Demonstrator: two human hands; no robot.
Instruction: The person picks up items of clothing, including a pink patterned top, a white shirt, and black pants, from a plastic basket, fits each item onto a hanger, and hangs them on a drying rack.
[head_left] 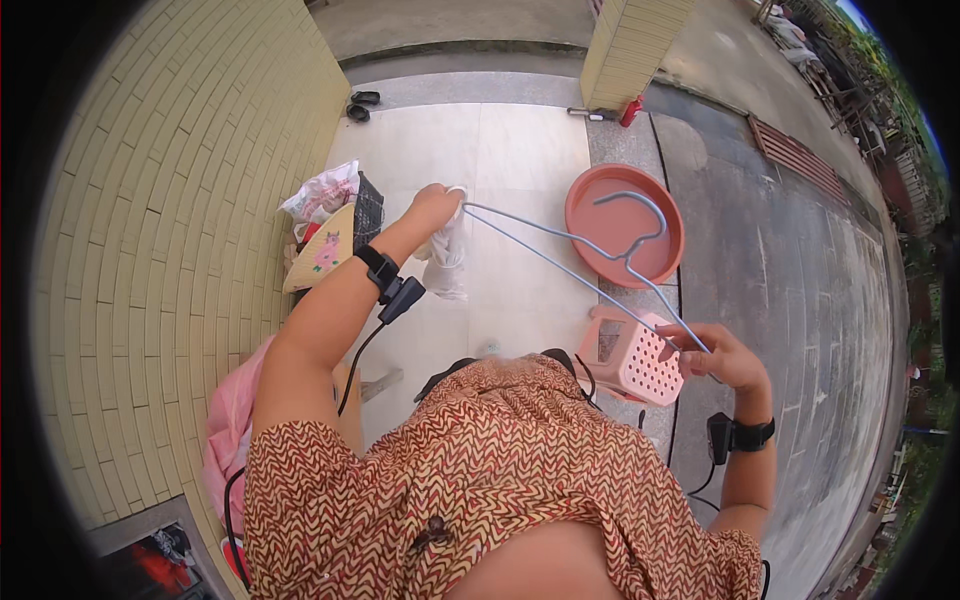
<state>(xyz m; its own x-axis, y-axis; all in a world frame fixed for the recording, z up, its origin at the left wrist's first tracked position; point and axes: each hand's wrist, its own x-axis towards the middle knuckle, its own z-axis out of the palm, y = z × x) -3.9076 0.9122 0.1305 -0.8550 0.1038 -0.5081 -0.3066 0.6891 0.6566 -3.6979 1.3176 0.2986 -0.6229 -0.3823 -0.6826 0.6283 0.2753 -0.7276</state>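
Observation:
A thin blue wire clothes hanger point(560, 230) stretches between my two hands, its hook curving up over the basin. My left hand point(437, 207) is closed on a white cloth point(447, 258) that dangles below it. One corner of the hanger meets the cloth at that hand; whether the corner is inside the fabric, I cannot tell. At the opposite corner, my right hand point(718, 357) grips the hanger between thumb and fingers, above a pink plastic stool point(640, 360).
Beyond the stool stands a round reddish basin point(580, 240). A dark crate point(369, 210) with bundled fabric and a woven fan-shaped piece point(325, 250) sits by the tiled wall point(190, 200). Dark shoes point(359, 113) lie near the wall's far end. A red bottle point(631, 112) stands by the pillar point(635, 50).

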